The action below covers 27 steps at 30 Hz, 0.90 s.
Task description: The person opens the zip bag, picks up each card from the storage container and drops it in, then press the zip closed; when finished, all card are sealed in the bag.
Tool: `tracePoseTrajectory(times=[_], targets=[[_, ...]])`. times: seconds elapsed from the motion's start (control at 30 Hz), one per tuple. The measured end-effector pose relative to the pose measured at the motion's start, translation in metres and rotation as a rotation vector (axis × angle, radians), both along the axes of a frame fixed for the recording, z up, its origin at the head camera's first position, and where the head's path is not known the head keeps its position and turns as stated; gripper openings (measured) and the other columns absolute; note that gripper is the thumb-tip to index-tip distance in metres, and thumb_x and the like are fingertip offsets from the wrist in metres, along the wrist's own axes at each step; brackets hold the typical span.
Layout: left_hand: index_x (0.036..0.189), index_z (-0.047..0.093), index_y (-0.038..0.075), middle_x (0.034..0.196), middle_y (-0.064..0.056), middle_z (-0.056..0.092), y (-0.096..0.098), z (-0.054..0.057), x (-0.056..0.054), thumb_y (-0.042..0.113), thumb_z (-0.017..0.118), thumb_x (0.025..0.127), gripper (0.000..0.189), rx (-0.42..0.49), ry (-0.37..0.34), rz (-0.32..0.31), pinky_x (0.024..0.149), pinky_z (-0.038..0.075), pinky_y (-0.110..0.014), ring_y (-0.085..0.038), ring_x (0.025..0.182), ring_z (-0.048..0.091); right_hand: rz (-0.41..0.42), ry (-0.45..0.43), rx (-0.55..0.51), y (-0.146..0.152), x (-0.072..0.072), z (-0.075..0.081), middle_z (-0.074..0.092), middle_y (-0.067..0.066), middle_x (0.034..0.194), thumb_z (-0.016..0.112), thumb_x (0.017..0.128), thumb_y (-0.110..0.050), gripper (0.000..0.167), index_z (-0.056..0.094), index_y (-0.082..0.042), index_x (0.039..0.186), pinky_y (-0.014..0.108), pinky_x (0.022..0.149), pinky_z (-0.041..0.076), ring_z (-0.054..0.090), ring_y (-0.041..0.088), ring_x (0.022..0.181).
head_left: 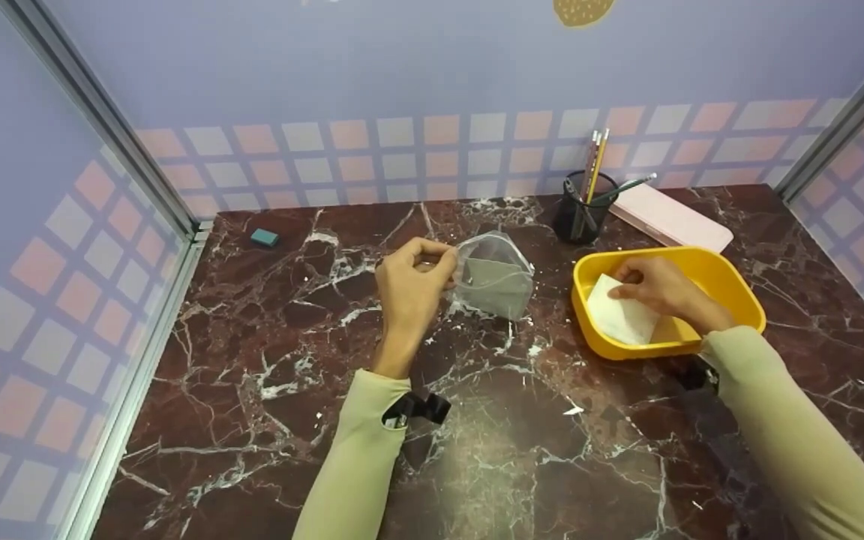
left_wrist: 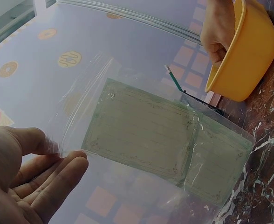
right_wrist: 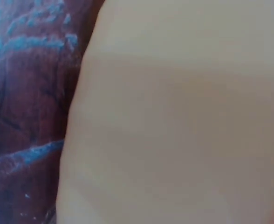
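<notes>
My left hand [head_left: 409, 289] pinches the top corner of a clear zip bag [head_left: 493, 274] between thumb and fingers. Through the plastic, the left wrist view shows two pale green cards [left_wrist: 141, 130] with patterned borders, one partly overlapping the other. Over at the right, my right hand [head_left: 661, 289] reaches into a yellow plastic tub [head_left: 627, 351]. Its thumb and fingers pinch a white piece of paper [head_left: 619, 315], which leans inside the tub near the left wall. The tub's side [right_wrist: 174, 140] fills most of the right wrist view, blurred, and hides that hand there.
Behind the tub stand a black mesh pen cup [head_left: 582, 217] with several pencils and a pale pink case [head_left: 672, 217]. A teal eraser-like block [head_left: 264, 238] lies back left. Patterned walls close off the back and both sides of the marbled table [head_left: 267, 450].
</notes>
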<state>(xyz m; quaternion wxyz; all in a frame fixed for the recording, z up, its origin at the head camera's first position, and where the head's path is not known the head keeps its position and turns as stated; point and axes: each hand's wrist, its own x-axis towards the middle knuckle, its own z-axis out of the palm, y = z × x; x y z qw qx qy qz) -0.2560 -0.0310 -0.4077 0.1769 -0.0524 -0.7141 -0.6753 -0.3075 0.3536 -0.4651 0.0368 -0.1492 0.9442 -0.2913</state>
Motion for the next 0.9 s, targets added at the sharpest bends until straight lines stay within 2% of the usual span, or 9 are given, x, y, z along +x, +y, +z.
tracePoseTrajectory(times=[0.23,0.4,0.63,0.77,0.9], targets=[[0.091,0.078,0.000,0.077,-0.006,0.077,0.000,0.000,-0.001,0.003,0.080,0.092,0.004,-0.006,0.005,0.005,0.055,0.067,-0.034,-0.019,0.062,0.074,-0.065,0.006,-0.013,-0.002,0.007,0.018,0.073,0.020,0.097,0.072,0.103,-0.014,0.017,0.075,0.003,0.102,0.020,0.058,0.046,0.056,0.021,0.076],[0.090,0.078,0.001,0.075,-0.006,0.077,-0.001,-0.001,-0.001,0.003,0.080,0.092,0.004,-0.004,0.001,0.008,0.055,0.067,-0.034,-0.020,0.061,0.075,-0.029,0.086,-0.020,-0.009,0.012,0.037,0.073,0.021,0.097,0.072,0.102,-0.008,0.013,0.073,0.005,0.103,0.017,0.063,0.047,0.062,0.028,0.082],[0.091,0.077,-0.001,0.080,-0.007,0.077,0.000,-0.002,0.000,0.002,0.079,0.092,0.004,-0.010,0.027,-0.004,0.058,0.067,-0.032,-0.023,0.065,0.076,0.024,0.211,-0.085,-0.024,0.023,0.061,0.074,0.024,0.102,0.069,0.101,0.002,0.017,0.071,0.008,0.116,0.010,0.068,0.046,0.070,0.037,0.089],[0.091,0.077,-0.001,0.080,-0.007,0.077,0.000,-0.002,0.000,0.002,0.079,0.092,0.003,-0.013,0.030,-0.003,0.059,0.067,-0.032,-0.023,0.065,0.075,0.006,0.317,-0.136,-0.037,0.030,0.076,0.076,0.020,0.100,0.070,0.099,0.004,0.016,0.072,0.006,0.115,0.006,0.068,0.046,0.069,0.027,0.084],[0.091,0.078,0.000,0.080,-0.006,0.077,0.001,-0.002,-0.001,0.002,0.079,0.092,0.003,-0.011,0.029,0.000,0.058,0.067,-0.033,-0.023,0.064,0.075,-0.024,0.428,-0.172,-0.050,0.036,0.092,0.076,0.014,0.092,0.073,0.096,0.006,0.011,0.073,0.003,0.107,0.005,0.067,0.046,0.063,0.006,0.077]])
